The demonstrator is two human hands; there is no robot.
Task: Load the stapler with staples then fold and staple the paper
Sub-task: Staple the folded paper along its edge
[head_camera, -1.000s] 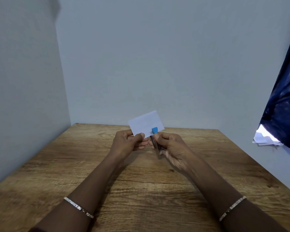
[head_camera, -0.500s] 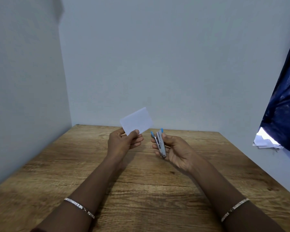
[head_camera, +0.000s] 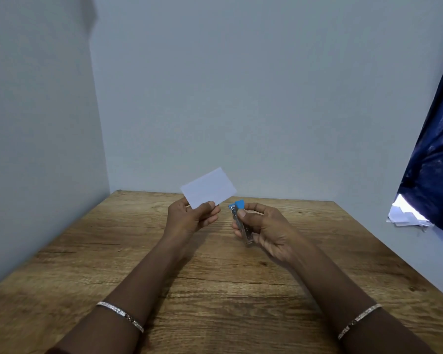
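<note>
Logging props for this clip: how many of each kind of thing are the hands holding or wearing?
Paper: 1
Stapler: 1
Bracelets: 2
Total: 4

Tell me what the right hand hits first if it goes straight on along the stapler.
Probably the paper, at its right corner, held by the left hand; the stapler aims its blue tip up at it. Depth is unclear; it may slip past.

Dim, even, bluish light, brightest at a gap by the dark curtain [head_camera: 435, 175] on the right, casts soft shadows on the table [head_camera: 87, 251]; wide-angle bending bows the edges.
</note>
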